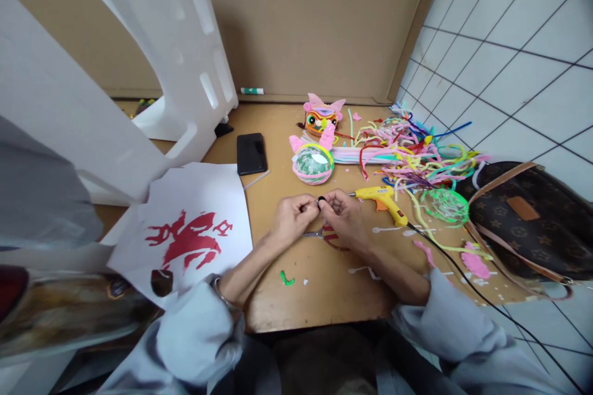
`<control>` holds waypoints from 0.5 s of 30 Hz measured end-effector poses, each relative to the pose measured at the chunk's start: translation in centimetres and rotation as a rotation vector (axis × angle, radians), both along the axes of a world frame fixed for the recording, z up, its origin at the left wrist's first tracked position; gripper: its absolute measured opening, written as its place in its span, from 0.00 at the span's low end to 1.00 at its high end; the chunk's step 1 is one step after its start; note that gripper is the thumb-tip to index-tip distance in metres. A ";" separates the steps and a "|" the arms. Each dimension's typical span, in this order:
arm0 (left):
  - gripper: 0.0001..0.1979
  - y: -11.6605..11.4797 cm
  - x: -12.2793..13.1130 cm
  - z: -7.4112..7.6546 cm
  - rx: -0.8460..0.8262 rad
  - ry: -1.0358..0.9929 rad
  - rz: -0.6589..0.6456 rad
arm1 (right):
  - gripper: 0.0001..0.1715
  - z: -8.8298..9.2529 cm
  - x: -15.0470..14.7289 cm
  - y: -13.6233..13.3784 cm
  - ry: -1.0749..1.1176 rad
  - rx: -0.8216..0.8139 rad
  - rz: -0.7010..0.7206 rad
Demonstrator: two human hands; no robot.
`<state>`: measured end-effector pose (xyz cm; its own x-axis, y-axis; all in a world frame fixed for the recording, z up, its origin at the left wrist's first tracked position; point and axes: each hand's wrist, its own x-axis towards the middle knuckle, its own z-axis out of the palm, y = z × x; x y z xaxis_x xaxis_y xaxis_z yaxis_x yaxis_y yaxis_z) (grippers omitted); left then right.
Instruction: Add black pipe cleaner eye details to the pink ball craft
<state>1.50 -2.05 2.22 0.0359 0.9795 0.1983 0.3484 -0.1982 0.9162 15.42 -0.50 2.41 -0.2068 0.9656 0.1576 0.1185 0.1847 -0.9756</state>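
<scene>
Steady the small, rounded black piece [321, 200] pinched by left hand [294, 217] and right hand [344, 217], clear of the yellow plastic glue gun [380, 194].

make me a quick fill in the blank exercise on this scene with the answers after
1. The left hand and right hand hold a small piece coloured ____.
2. The body of the glue gun is ____.
3. The white paper bears a design in ____.
4. The patterned bag is on the person's ____ side.

Missing words: black; yellow; red; right
</scene>
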 end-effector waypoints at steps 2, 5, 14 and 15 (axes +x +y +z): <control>0.10 0.3 -0.2 0.0 -0.073 -0.091 0.008 | 0.15 0.2 0.1 0.0 0.066 -0.076 0.066; 0.09 0.5 -0.5 0.1 -0.110 -0.166 0.003 | 0.20 0.4 0.1 0.1 0.176 -0.186 0.182; 0.16 -0.3 -0.7 0.8 0.138 0.015 0.092 | 0.22 0.5 0.3 0.7 0.394 -0.328 0.105; 0.18 -0.5 -0.6 0.8 0.197 0.076 0.021 | 0.22 0.5 0.4 0.7 0.399 -0.330 0.097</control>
<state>0.87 -2.56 3.02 0.0376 0.9226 0.3840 0.4208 -0.3631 0.8313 15.81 0.24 2.89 -0.2839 0.9565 -0.0668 -0.2763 -0.1483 -0.9496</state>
